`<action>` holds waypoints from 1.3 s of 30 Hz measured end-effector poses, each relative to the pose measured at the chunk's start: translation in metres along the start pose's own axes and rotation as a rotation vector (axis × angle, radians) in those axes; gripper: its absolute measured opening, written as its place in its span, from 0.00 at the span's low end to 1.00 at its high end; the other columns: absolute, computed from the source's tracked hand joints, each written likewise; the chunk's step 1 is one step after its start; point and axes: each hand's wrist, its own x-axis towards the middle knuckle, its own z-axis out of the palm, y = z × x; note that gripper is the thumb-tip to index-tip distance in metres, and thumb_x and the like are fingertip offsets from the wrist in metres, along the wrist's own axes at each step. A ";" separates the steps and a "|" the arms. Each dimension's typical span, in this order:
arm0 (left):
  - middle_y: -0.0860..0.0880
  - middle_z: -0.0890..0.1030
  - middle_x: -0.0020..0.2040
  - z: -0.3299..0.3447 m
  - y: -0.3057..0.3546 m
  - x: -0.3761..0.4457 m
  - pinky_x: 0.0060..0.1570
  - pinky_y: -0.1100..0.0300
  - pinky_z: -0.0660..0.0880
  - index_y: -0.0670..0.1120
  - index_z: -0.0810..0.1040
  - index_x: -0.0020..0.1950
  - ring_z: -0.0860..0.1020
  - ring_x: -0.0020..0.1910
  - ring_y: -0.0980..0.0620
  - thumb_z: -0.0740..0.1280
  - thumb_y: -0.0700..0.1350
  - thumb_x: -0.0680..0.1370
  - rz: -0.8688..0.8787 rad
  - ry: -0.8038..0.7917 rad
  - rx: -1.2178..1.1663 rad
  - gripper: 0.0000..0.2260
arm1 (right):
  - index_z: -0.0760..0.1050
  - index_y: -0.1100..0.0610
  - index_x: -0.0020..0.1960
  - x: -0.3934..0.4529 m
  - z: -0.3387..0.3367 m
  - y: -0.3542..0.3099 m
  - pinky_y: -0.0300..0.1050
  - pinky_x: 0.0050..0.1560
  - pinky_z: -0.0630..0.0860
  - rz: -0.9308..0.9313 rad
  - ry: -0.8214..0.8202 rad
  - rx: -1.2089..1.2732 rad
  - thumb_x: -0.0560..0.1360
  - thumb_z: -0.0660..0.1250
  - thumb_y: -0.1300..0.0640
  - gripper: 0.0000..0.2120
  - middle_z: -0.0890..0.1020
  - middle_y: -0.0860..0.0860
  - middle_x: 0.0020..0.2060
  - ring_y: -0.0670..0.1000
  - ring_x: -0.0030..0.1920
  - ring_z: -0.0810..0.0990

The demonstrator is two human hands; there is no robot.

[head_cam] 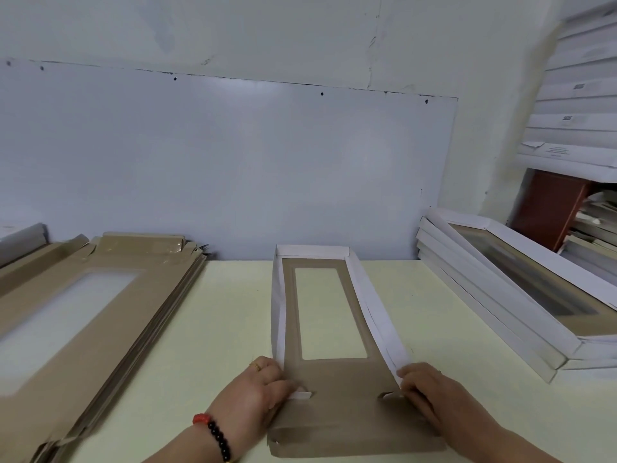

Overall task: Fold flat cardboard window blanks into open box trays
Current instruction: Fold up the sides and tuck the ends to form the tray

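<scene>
Both hands, left hand (pixel 258 390) and right hand (pixel 422 387), are pinching the half-formed tray's (pixel 329 372) near corner tabs; the near end flap (pixel 354 441) beneath them is waiting to be raised.

The stack of flat blanks (pixel 76 315) is cut off by the left and bottom edges. The pile of folded trays (pixel 521 295) at right is cut by the right edge. Print on the labels (pixel 557 150) at upper right is too small to be read. Both forearms are cropped at the bottom edge.
</scene>
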 end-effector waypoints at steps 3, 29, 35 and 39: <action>0.50 0.80 0.39 0.000 -0.001 -0.003 0.39 0.64 0.77 0.48 0.84 0.55 0.80 0.40 0.49 0.48 0.47 0.84 0.000 -0.016 0.016 0.23 | 0.84 0.57 0.43 -0.007 -0.001 -0.003 0.36 0.36 0.79 -0.076 0.128 -0.018 0.56 0.81 0.71 0.19 0.84 0.50 0.47 0.45 0.40 0.83; 0.60 0.75 0.55 0.012 -0.009 -0.005 0.59 0.75 0.64 0.54 0.78 0.62 0.71 0.61 0.62 0.63 0.40 0.79 -0.368 -0.013 -0.236 0.15 | 0.85 0.48 0.49 0.002 -0.008 0.014 0.30 0.45 0.75 -0.075 0.030 0.120 0.65 0.79 0.64 0.16 0.83 0.36 0.45 0.35 0.47 0.76; 0.54 0.78 0.52 0.011 -0.001 0.003 0.48 0.67 0.70 0.56 0.59 0.71 0.76 0.49 0.57 0.61 0.43 0.80 -0.609 0.019 -0.315 0.22 | 0.78 0.43 0.49 0.018 -0.006 0.020 0.33 0.41 0.68 0.219 -0.158 0.227 0.77 0.66 0.50 0.03 0.78 0.43 0.38 0.40 0.38 0.75; 0.52 0.77 0.55 0.012 0.003 0.006 0.51 0.64 0.70 0.55 0.60 0.71 0.76 0.53 0.55 0.59 0.42 0.80 -0.600 0.051 -0.270 0.21 | 0.72 0.43 0.47 0.025 -0.002 0.019 0.34 0.35 0.69 0.347 -0.131 0.360 0.77 0.65 0.52 0.04 0.80 0.45 0.34 0.40 0.34 0.76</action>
